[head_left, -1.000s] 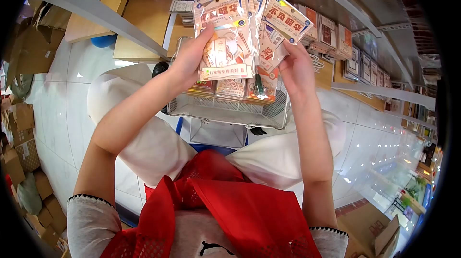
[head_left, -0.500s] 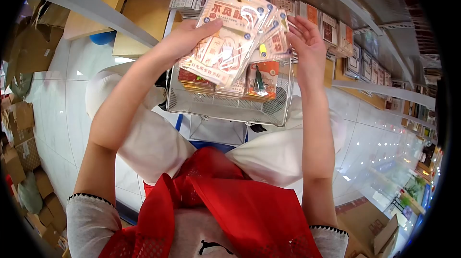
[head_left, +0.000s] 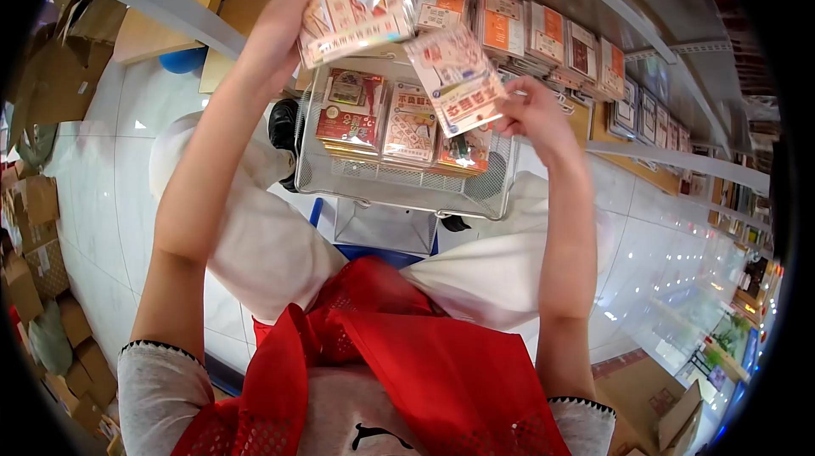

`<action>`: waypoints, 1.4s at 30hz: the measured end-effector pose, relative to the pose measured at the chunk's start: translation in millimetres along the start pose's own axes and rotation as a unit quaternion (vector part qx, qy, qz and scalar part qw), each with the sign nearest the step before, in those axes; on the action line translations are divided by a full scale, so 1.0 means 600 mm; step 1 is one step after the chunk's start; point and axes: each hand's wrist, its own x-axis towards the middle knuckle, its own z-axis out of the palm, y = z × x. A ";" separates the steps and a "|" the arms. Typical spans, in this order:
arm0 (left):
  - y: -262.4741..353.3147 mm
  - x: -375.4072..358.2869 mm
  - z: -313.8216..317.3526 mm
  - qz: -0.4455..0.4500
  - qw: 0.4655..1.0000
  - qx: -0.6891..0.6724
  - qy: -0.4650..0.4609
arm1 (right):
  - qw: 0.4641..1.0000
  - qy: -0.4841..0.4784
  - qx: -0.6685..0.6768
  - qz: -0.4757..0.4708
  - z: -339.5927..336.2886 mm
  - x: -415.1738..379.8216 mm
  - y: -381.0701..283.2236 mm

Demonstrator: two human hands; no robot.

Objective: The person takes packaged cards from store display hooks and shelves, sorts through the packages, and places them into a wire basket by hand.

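Observation:
My left hand [head_left: 287, 36] grips several cream-and-orange packets [head_left: 361, 10] in clear plastic wrap, thumb on top, above the back left of a wire mesh basket [head_left: 386, 188]. Between the fingertips of my right hand [head_left: 535, 116] is the lower right corner of one similar packet [head_left: 454, 78], tilted over the basket's right side. Inside the basket are a stack of red packets [head_left: 350, 112], a middle stack of cream packets [head_left: 409, 125] and an orange stack [head_left: 465, 154], partly covered by the held packet.
Beyond the basket, rows of wrapped packets [head_left: 501, 19] fill a shelf. A metal shelf bar [head_left: 671, 163] runs at right, another [head_left: 170, 10] at upper left. A blue ball-like object [head_left: 182, 61] lies below the wooden shelf. Cardboard boxes [head_left: 649, 396] stand on the floor.
The fanned packets have been parted. My left hand has moved up and left with several; my right hand has moved slightly down with one, uncovering the stacks in the basket.

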 end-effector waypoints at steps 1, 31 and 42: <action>0.002 0.005 -0.004 0.031 0.999 -0.014 0.019 | 1.000 0.002 0.018 0.017 0.013 0.001 0.012; -0.002 0.004 0.010 -0.037 0.998 -0.046 -0.002 | 0.763 0.029 -0.573 -0.298 0.196 0.075 0.160; -0.006 0.015 0.014 -0.086 0.995 -0.029 -0.049 | 0.786 -0.086 -0.601 -0.116 0.228 0.135 0.194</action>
